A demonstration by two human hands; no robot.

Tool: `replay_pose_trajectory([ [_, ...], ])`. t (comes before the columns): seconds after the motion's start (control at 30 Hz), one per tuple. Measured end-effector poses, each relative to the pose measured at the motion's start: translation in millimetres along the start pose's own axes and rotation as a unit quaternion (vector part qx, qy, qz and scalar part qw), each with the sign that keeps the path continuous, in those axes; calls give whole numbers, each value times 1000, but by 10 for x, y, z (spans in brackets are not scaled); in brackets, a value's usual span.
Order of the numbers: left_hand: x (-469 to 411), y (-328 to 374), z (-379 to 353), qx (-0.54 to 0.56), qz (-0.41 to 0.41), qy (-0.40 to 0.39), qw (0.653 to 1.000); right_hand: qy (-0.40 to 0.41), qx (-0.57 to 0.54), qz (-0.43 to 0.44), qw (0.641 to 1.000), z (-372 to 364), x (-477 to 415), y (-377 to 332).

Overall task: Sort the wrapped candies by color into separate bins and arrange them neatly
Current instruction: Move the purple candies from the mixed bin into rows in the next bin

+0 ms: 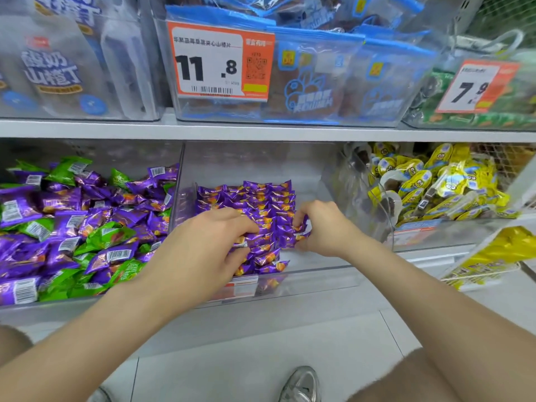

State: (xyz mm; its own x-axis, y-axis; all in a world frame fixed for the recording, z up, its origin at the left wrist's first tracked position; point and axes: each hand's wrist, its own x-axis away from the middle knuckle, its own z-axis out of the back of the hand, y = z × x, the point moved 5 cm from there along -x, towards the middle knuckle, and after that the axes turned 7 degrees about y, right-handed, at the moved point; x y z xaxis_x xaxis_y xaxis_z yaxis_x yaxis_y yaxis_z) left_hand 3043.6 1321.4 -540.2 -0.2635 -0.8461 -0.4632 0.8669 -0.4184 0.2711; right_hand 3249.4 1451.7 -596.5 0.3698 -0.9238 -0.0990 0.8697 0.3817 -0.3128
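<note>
Inside the middle clear bin [304, 169], both hands work the purple candy rows [261, 198]. Right hand [322, 227] fingers pinch one purple candy [301, 230] at the rows' right edge, its long axis roughly crosswise; left hand [203, 245] fingers curl onto the front rows. Mixed purple and green candies [72, 221] fill the left bin; yellow packets [435, 181] the right.

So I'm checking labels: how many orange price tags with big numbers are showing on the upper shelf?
2. The 11.8 tag hangs on the middle bin of blue bags; the 7.9 tag is on the right bin. Others may be out of view.
</note>
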Motion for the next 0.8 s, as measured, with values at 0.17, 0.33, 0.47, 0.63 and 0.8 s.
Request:
replay_pose_trajectory([
  [0.17,3,-14,9,-5,2,-3,1000,6,-10,-11,1000,-16,-39,4],
  [0.33,21,-58,-1,25,33,1,999,-3,-18,-22,1000,-10,-50,50],
  [0.47,23,-77,14,30,42,6,999,6,-17,-19,1000,22,-57,80],
  [0.63,24,-63,28,17,30,0,999,1,-20,-11,1000,46,-30,41],
  [0.8,25,-63,40,25,32,3,999,-11,-24,-19,999,47,-18,37],
])
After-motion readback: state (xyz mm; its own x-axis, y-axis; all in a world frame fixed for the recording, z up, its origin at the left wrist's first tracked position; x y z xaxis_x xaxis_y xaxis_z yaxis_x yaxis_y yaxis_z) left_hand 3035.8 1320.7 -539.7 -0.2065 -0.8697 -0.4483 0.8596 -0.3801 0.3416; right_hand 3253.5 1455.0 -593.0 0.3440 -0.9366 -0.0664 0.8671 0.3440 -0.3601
